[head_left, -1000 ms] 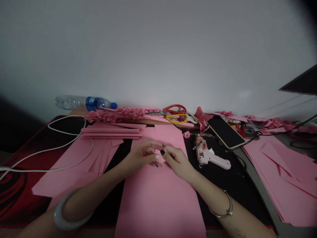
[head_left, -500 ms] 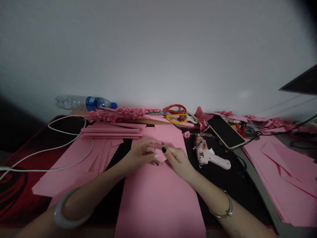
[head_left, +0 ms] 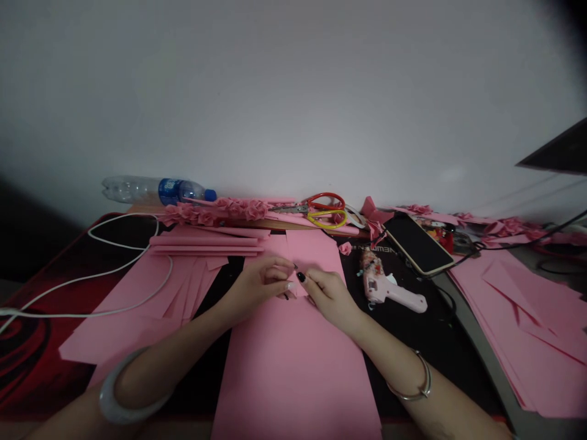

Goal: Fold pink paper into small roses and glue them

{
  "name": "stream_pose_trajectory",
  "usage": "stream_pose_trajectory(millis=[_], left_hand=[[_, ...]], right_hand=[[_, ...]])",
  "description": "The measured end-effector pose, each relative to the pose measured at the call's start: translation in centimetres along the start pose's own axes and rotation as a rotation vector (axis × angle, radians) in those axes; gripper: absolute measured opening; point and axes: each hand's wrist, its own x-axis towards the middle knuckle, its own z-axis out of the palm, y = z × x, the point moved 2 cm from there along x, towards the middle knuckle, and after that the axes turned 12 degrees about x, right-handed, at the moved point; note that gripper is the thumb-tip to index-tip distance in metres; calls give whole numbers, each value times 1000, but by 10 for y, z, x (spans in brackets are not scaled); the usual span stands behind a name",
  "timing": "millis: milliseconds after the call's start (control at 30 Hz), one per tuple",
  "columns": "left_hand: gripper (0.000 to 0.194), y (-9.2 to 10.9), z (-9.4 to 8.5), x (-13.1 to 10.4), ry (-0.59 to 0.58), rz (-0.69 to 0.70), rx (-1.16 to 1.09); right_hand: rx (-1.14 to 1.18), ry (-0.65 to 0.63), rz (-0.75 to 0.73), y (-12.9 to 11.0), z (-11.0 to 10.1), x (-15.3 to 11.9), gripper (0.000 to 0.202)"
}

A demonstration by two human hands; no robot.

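Note:
Above a long pink paper sheet, my two hands meet at a small piece of pink paper. My right hand pinches it, thumb on top. From the other side my left hand closes on its edge, thumb and curled fingers close together. The small piece blends with the sheet beneath, and the fingers hide part of it. A tiny paper rose lies just beyond my right hand. Right of that hand rests a pink glue gun.
Pink sheets and rolled paper lie left, under a white cable. Along the wall are a plastic bottle, paper flowers and scissors. A phone and another paper stack are at right.
My left fingers have curled in and drawn slightly left, the index finger less stretched. My right hand has shifted very slightly; both hands remain at the small paper.

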Motion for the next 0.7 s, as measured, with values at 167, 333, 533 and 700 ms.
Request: stream_pose_trajectory(millis=[167,333,533,700], left_hand=[[17,1,-6,-1,134,93,159],[15,3,-8,-4,180,223,329],[23,7,-5,-5,219,255,431],[26,8,-4,-5,215,269,474]], right_hand=[[29,63,17,-2,0,-1,26],[-15,136,-11,-6,1,-3,24],[-91,119,-33,-8,5,-6,25],[-90,110,-39,-8,6,-7,24]])
